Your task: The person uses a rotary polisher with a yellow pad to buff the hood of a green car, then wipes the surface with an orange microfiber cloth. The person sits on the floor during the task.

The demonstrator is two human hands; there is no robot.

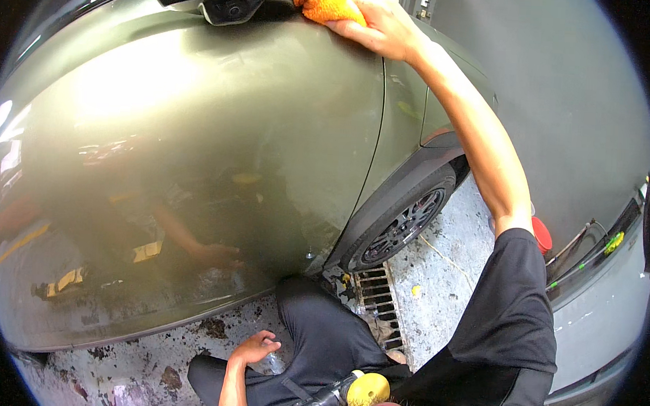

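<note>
An orange cloth [325, 3] is bunched under my right hand [380, 24], which grips it against the top of the olive-green car door [256, 113]. Just left of the cloth is a black side mirror [235, 9], cut off by the upper edge. My right arm reaches far up and forward. Down by my bent legs, my left hand [255, 349] hovers over or rests on my thigh, holding nothing I can see, its fingers loosely bent and apart. A black polisher with a round yellow pad [367, 391] lies at my lap.
A black wheel [404, 228] sits under the dark wheel arch, beside a metal floor drain grate [382, 300]. The grey floor [446, 259] has dark stains. On the right are a red bucket [541, 236], a green-marked hose [583, 261] and a light-coloured vehicle [603, 317].
</note>
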